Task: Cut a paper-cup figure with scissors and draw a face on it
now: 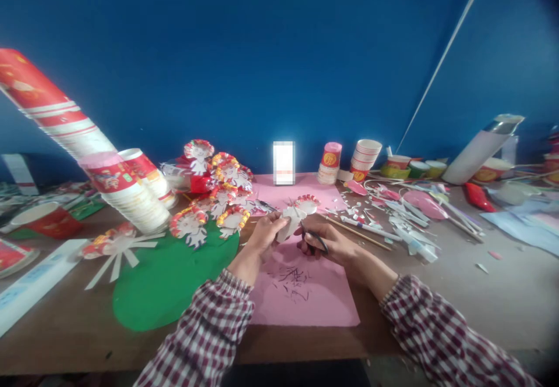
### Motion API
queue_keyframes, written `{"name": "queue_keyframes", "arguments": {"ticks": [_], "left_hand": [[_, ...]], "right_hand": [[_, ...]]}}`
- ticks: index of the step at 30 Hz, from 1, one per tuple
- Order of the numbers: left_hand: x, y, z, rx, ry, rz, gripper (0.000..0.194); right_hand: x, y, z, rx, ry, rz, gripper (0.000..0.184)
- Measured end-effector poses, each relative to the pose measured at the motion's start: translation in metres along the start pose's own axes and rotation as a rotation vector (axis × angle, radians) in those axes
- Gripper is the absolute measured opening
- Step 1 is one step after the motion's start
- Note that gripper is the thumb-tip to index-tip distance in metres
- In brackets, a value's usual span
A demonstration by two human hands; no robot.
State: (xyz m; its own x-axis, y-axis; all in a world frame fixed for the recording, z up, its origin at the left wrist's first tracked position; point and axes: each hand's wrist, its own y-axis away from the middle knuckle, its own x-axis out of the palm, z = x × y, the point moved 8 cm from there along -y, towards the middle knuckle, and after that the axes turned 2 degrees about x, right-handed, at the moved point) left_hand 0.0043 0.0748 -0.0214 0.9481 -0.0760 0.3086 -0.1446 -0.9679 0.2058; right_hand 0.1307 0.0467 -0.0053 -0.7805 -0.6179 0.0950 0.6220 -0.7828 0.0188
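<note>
My left hand [267, 231] pinches a white paper cutout [290, 224] whose far edge has a curled red and yellow fringe. In my right hand [329, 242] is a pair of scissors [321, 241] with dark handles, its blades close to the cutout's right side. Both hands are above a pink sheet [323, 302] with dark scribbled marks and snippets on it. To the left of my hands, several finished-looking paper figures [187, 224] with red and yellow curled rims lie partly over a green oval sheet [174, 282].
Stacked paper cups [126, 195] lean at the left, and shorter cup stacks [365, 157] stand by the blue wall. Paper scraps [406, 218], a wooden stick [358, 233] and a pen [371, 228] are strewn at right. A bright, pixelated phone-like screen [283, 163] stands at the back.
</note>
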Motion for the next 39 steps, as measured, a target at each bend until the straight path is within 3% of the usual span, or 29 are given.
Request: {"name": "queue_keyframes", "arguments": {"ticks": [7, 18, 39], "left_hand": [[0.007, 0.004, 0.0, -0.005, 0.051, 0.007, 0.027], [0.009, -0.001, 0.005, 0.043, 0.062, 0.067, 0.028], [0.016, 0.008, 0.004, -0.016, 0.164, -0.034, 0.03]], "right_hand": [[0.003, 0.0, 0.004, -0.065, -0.024, 0.045, 0.036], [0.004, -0.002, 0.001, -0.062, 0.025, 0.067, 0.039], [0.002, -0.002, 0.007, -0.068, 0.132, -0.057, 0.046]]}}
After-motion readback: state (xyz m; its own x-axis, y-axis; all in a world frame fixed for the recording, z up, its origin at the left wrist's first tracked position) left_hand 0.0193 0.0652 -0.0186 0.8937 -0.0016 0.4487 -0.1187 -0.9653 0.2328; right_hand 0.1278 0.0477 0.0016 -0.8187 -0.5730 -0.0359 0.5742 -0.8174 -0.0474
